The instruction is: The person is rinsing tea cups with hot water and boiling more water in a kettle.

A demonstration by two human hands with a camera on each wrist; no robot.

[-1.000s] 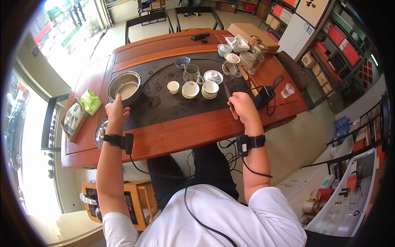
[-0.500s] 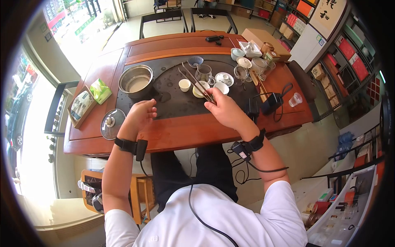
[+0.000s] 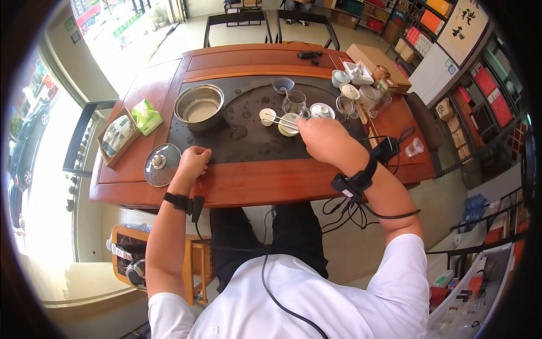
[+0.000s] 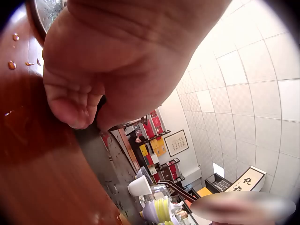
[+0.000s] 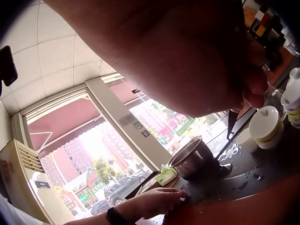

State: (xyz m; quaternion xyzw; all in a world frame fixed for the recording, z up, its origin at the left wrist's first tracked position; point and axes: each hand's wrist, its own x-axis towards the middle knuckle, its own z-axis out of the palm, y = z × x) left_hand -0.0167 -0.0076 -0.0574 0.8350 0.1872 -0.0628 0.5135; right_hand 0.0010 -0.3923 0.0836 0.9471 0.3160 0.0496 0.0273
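My right hand (image 3: pixel 329 142) holds a pair of tea tongs (image 3: pixel 282 122), which point left across the tea tray (image 3: pixel 248 148). Their tips are right at the rim of a small white cup (image 3: pixel 267 119). Beneath the tongs stands a stack of pale cups (image 3: pixel 288 131), yellow-green lower down in the right wrist view; more stacked cups are hidden behind the hand. My left hand (image 3: pixel 193 163) is idle near the table's front edge, fingers loosely curled, beside a glass pot lid (image 3: pixel 169 174). A steel pot (image 3: pixel 218 116) stands on the tray's left side.
A glass pitcher (image 3: pixel 294 103), a blue bowl (image 3: pixel 283 85) and a lidded white bowl (image 3: pixel 322 109) stand behind the cups. Glass jars (image 3: pixel 369 96) crowd the right, with a black adapter (image 3: pixel 385 148) and cable nearby. Green tissues (image 3: pixel 146 117) and a framed tray (image 3: pixel 117 138) lie left.
My right hand has carried the tongs from the tray's right side leftward over the cups, tips reaching the single cup. My left hand has drawn back from the pot towards the table's front edge.
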